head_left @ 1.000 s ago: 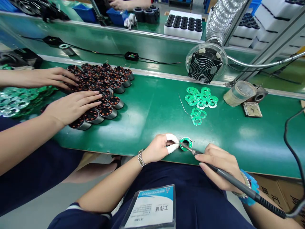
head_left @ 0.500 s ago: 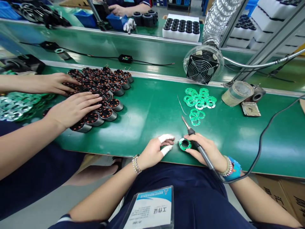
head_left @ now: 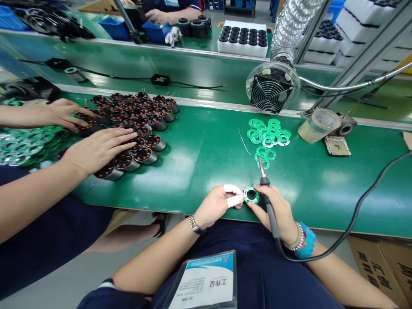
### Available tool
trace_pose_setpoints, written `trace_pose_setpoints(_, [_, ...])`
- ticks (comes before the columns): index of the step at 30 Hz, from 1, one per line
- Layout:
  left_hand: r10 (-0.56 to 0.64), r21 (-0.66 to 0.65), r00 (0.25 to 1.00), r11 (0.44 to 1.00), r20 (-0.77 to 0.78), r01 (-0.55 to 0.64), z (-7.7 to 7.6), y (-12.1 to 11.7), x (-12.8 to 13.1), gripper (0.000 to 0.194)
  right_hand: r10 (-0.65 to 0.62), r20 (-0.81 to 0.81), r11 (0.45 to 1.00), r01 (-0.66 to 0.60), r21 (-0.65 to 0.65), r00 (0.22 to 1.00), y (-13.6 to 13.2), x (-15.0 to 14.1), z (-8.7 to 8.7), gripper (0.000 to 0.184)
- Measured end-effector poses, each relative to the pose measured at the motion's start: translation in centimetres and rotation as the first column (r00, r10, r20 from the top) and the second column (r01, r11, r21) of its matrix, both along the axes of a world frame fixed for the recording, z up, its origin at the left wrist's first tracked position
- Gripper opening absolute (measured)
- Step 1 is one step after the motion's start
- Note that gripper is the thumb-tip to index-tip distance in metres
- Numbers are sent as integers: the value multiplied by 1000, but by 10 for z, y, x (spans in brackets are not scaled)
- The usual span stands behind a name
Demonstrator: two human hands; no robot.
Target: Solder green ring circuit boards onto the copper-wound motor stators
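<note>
At the bench's front edge, a small round part topped by a green ring-shaped circuit board (head_left: 252,195) sits between my two hands. My right hand (head_left: 277,205) steadies it with thumb and fingertips. A soldering iron (head_left: 269,201) also lies in that hand, its tip pointing away over the loose boards. My left hand (head_left: 220,202), with white coverings on thumb and forefinger, pinches at the part's left edge. Whether a wire or the rim is in the pinch is too small to tell. Beyond them lie loose green ring boards (head_left: 268,133) and a thin solder wire (head_left: 243,141).
At left, a co-worker's hands (head_left: 99,148) rest on rows of copper-wound motor stators (head_left: 146,155), near more green boards (head_left: 27,141). A fan (head_left: 271,93) with a duct stands at the back. To the right are a tin (head_left: 318,125) and sponge holder (head_left: 337,146). The iron's cord (head_left: 357,210) loops right.
My left hand has moved right, and its parted thumb and forefinger have closed at the part's edge. The soldering iron has swung more upright, its tip now farther right. A co-worker's far hand shifted left.
</note>
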State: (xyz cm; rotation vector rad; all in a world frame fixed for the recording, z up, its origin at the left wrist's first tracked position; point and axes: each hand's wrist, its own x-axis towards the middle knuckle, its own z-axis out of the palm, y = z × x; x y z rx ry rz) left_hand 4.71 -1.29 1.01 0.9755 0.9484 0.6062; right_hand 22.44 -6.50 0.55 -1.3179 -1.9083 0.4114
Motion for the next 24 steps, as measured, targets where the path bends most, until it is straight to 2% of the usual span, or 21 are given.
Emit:
trace_pose_setpoints(6, [-176,-56,984,983,5,176,5,11,-3,9,31,9,1000,-31,-2,999,2,1,4,37])
trace_pose_setpoints(8, [-185,-73,983,980,3,185,4,13,-3,9,48,-16,999,-48,19,999,2,3,8,38])
trace_pose_setpoints(12, [-187,-99,982,978,-6,185,3,15,-3,9,106,-94,990,-96,108,990,0,12,28,27])
trace_pose_setpoints(17, [-244,-65,969,968,-47,241,5,17,-4,8,216,-87,975,-210,71,972,-8,28,51,30])
trace_pose_setpoints(21, [-267,-25,961,964,-71,266,5,18,-5,7,261,-111,965,-263,-4,959,-13,32,54,25])
trace_pose_setpoints(24, [-273,7,958,962,-87,275,4,18,-6,6,279,-114,959,-282,-7,954,-13,30,52,25])
